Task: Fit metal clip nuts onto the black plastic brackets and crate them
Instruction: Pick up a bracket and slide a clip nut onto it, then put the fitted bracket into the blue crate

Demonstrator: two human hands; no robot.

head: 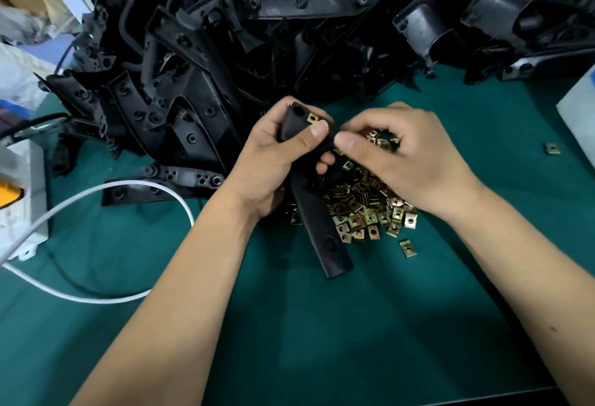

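Bracket heap (289, 35) behind hands, clip nuts (363, 209) beneath, white cable (106, 186) left

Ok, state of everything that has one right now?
Bracket: gripped by left hand, one clip nut fitted at top.
Right hand: fingers curled, holding several nuts at the bracket.
Nut pile: loose on mat.
Bracket heap: untouched.
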